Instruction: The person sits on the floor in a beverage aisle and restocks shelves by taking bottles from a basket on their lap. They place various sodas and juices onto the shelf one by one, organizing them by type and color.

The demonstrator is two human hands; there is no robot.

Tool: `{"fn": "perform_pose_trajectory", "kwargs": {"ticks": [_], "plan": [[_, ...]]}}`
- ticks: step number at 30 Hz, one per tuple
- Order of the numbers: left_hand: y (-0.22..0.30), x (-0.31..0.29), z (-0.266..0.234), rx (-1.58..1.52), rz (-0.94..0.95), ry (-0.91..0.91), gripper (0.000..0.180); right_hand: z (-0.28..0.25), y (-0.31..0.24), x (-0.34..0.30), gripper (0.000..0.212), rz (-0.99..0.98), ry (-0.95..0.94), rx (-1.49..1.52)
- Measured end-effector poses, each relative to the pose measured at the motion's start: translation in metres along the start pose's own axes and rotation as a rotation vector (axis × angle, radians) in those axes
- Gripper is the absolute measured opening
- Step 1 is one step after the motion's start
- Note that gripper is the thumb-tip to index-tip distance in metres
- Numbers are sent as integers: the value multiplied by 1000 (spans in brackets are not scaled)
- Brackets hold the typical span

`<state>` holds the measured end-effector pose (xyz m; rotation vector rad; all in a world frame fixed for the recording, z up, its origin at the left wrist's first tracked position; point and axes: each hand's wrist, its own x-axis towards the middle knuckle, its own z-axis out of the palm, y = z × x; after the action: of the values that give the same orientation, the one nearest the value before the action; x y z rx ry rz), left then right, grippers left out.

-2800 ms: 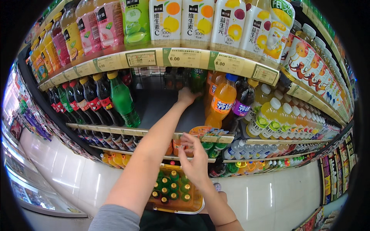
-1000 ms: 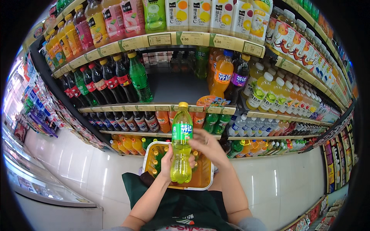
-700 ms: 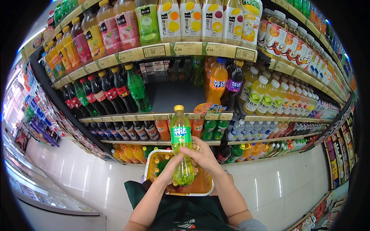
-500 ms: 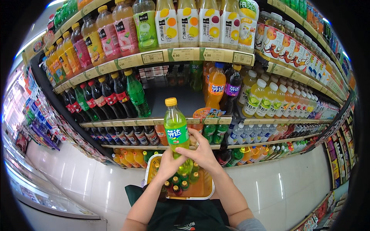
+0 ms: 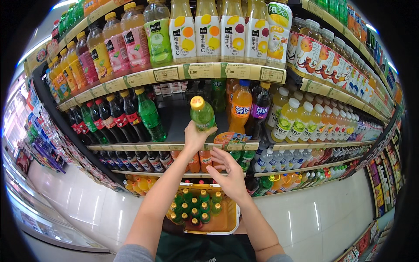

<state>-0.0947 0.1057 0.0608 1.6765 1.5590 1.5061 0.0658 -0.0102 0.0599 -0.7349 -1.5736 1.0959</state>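
Observation:
My left hand (image 5: 197, 136) is wrapped around a green soda bottle (image 5: 202, 112) with a yellow cap, held at the front of the dark middle shelf (image 5: 174, 118). The bottle tilts a little, its cap toward me. My right hand (image 5: 227, 172) is off the bottle, fingers apart, just below the shelf's price rail (image 5: 174, 147). On that shelf, orange soda (image 5: 241, 107) and purple-label soda (image 5: 259, 105) stand right of the bottle, with a green bottle (image 5: 219, 94) farther back. Below my hands sits a yellow basket (image 5: 227, 227) with several yellow-capped bottles (image 5: 194, 204).
Cola bottles (image 5: 115, 114) and a green soda bottle (image 5: 150, 115) line the shelf's left part. Juice bottles (image 5: 207, 35) fill the shelf above, its front rail (image 5: 209, 70) overhanging. Pale yellow drinks (image 5: 286, 118) stand to the right. A glass-fronted cooler (image 5: 56, 227) is at lower left.
The green soda bottle has moved forward and up to the shelf in my left hand. My right hand has let go of it. More of the basket shows.

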Motion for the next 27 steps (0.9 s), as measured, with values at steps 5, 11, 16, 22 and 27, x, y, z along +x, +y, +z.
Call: {"fn": "perform_pose_trajectory", "kwargs": {"ticks": [5, 11, 16, 22, 27], "plan": [[-14, 33, 20, 70, 2, -3, 54, -10, 11, 5, 51, 30, 5, 23], [-33, 77, 37, 110, -64, -72, 63, -13, 17, 21, 44, 63, 38, 53], [-38, 100, 58, 111, -60, -85, 65, -12, 22, 37, 42, 15, 38, 46], [-51, 117, 73, 87, -18, -64, 69, -11, 25, 49, 41, 9, 26, 29], [-60, 127, 79, 85, -10, -118, 71, -11, 33, 49, 40, 16, 18, 26]]}}
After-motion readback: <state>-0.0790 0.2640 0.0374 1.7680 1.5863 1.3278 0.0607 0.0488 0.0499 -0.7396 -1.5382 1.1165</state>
